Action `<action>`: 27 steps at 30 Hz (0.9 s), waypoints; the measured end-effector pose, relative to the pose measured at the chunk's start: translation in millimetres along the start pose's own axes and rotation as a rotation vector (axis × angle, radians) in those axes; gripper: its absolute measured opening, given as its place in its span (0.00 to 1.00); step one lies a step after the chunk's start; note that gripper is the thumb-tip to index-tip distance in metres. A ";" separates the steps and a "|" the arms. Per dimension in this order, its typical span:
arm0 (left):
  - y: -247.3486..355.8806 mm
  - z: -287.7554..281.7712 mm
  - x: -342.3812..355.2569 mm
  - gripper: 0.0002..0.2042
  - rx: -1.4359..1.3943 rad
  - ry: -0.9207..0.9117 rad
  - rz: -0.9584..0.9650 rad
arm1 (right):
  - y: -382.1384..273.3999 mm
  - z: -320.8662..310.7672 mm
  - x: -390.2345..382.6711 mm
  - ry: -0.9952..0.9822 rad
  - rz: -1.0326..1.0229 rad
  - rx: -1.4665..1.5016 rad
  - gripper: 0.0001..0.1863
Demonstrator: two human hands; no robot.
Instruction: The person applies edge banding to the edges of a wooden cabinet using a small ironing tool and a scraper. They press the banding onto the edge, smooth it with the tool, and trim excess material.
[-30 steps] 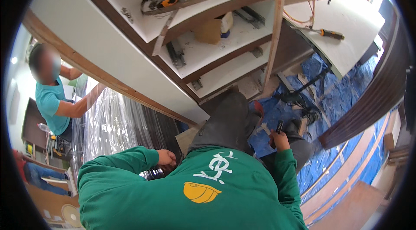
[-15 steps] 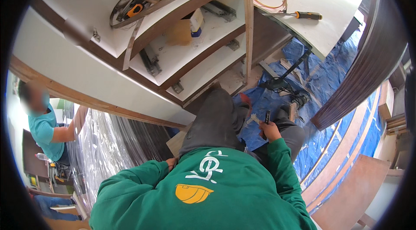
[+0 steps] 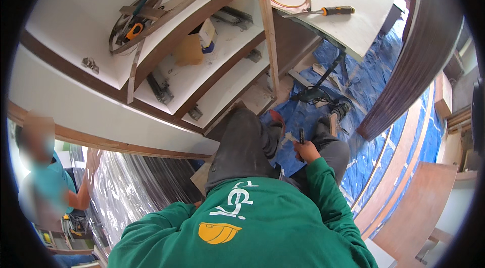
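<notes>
My right hand (image 3: pixel 308 153) is closed round a slim black tool with a marker-like handle (image 3: pixel 301 135), held upright over my lap. A pale strip (image 3: pixel 290 137) shows just left of its fingers; whether it belongs to the tool I cannot make out. Of my left hand (image 3: pixel 197 204) only a sliver shows at my hip, beyond the green sleeve, and its fingers are hidden. In front of my knees stands a curved white shelf unit (image 3: pixel 230 97) with brown edges. On its shelves lie metal drawer slides (image 3: pixel 160 87), an orange-brown sheet (image 3: pixel 189 50) and a small box (image 3: pixel 205 34).
A tape measure (image 3: pixel 135 31) and bent strips lie on the unit's top. A chisel (image 3: pixel 337 11) rests on a white panel (image 3: pixel 348 30). Blue sheeting (image 3: pixel 371 73) with a corded tool (image 3: pixel 316 94) covers the floor. At left, a person (image 3: pixel 58 182) stands behind plastic-wrapped panels (image 3: pixel 126 187).
My view has shifted a little, so the shelf unit and panel sit further left. My right hand still grips the black tool. The person at left appears closer and lower in view.
</notes>
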State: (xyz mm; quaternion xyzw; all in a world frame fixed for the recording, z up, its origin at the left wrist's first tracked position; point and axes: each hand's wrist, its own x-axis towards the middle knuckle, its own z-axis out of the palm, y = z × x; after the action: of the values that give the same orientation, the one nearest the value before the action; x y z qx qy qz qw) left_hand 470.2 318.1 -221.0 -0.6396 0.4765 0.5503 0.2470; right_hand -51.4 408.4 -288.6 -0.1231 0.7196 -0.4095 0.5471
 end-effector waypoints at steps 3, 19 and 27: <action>10.1 -3.1 -2.4 0.31 -0.052 0.014 -0.029 | 4.0 -1.3 2.8 -0.027 -0.052 -0.044 0.21; 150.2 -27.0 -1.6 0.44 -0.289 0.178 0.176 | -6.7 6.3 -4.1 0.025 -0.027 0.130 0.12; 267.9 -4.8 30.6 0.39 0.280 0.558 0.825 | -7.5 8.9 4.0 0.069 -0.071 0.133 0.05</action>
State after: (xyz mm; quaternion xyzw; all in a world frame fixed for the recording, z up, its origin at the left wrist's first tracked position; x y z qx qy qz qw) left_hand 234.4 190.1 -192.6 -0.4818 0.8058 0.3414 -0.0438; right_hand -47.0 397.2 -286.5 -0.0978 0.7043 -0.4797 0.5142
